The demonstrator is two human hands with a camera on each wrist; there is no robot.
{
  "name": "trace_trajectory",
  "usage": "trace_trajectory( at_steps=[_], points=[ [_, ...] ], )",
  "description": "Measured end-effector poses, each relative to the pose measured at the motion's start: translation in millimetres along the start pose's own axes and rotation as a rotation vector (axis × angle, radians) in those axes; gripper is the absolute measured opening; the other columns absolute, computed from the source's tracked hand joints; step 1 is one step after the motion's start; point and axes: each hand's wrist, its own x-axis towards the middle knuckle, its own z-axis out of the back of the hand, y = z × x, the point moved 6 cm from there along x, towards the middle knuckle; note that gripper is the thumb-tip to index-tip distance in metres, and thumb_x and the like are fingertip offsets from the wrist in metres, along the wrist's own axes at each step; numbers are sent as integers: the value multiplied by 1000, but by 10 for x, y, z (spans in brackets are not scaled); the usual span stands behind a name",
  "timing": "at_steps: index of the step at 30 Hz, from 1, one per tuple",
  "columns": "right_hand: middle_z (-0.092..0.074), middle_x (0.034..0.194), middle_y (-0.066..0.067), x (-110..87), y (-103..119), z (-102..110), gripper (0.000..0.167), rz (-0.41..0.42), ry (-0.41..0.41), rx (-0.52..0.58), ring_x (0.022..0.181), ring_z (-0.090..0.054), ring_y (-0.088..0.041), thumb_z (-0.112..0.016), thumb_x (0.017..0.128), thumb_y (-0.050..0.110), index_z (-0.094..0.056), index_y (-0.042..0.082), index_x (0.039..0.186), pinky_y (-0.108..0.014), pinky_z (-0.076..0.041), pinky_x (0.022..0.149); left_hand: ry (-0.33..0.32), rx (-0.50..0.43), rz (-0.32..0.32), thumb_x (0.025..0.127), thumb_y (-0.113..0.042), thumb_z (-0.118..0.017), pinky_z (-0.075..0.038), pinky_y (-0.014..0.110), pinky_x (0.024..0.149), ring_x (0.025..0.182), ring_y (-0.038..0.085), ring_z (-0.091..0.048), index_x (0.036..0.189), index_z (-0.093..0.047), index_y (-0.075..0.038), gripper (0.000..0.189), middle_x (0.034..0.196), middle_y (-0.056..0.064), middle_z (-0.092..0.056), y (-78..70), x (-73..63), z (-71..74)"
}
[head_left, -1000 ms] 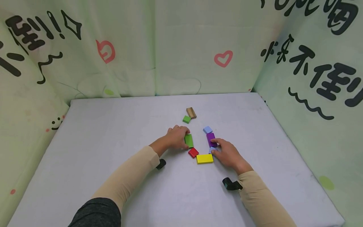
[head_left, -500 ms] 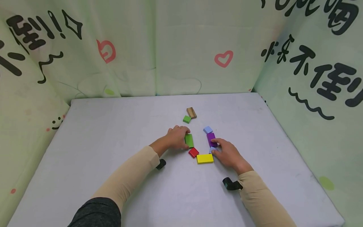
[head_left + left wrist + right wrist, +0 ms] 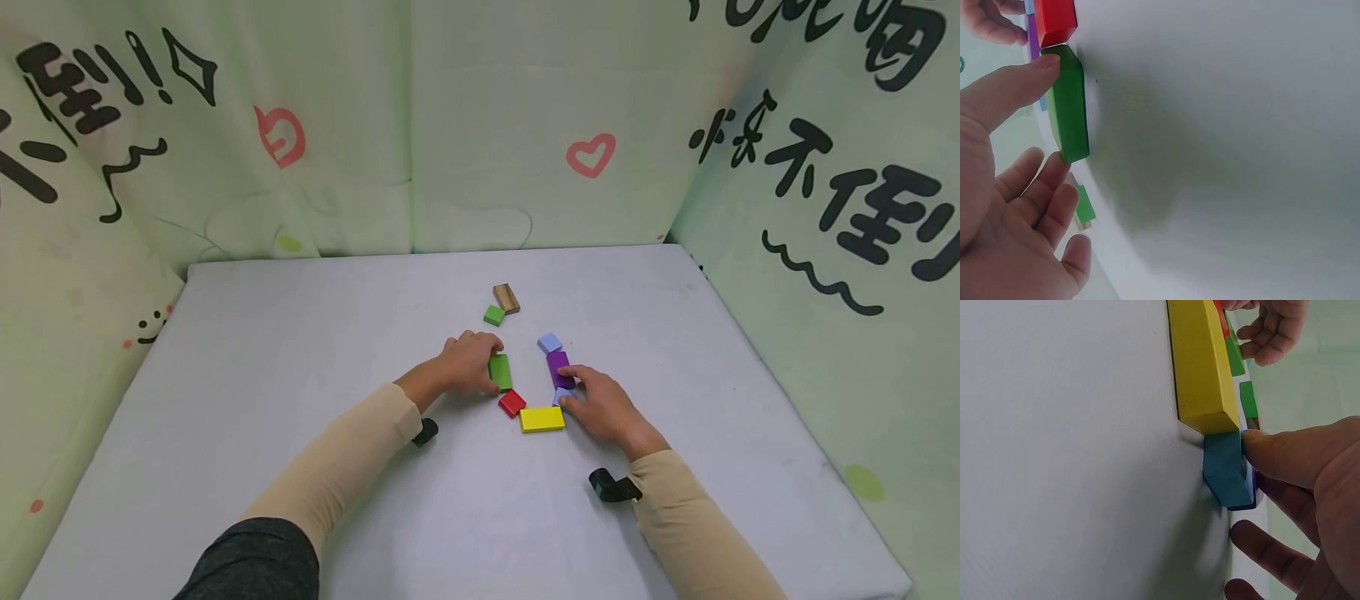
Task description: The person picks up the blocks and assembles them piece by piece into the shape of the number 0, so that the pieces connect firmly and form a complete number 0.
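Note:
My left hand pinches a long green block end to end, thumb at the near end and a fingertip at the far end, as the left wrist view also shows. A red block sits turned beside its near end, followed by a yellow block. My right hand has its thumb on a light blue block against the yellow block's end. Its index finger reaches the purple block just beyond. Another light blue block lies at the purple block's far end.
Farther back on the white table are a small green block and a brown wooden block, touching or nearly so. Printed cloth hangs around the table's back and sides. Black wrist-camera mounts stick out below the sleeves.

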Motion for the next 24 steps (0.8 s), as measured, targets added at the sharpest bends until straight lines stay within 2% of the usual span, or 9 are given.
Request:
trace_trajectory(
  at_steps=[13, 24],
  points=[
    [-48, 144, -25, 2, 3, 12, 47, 2, 6, -8, 132, -44, -44, -62, 98, 14, -51, 2, 142, -58, -35, 107, -18, -29, -16, 86, -38, -79, -37, 40, 99, 116, 20, -44, 140, -51, -11, 67, 131, 2, -56, -18, 16, 80],
    [-48, 144, -26, -11, 9, 6, 47, 11, -2, 4, 131, -45, -45, -62, 98, 14, -51, 0, 142, -58, -35, 107, -51, -12, -14, 88, -37, -78, -38, 40, 100, 118, 21, -45, 141, -52, -11, 65, 132, 2, -57, -4, 73, 148]
  ],
)
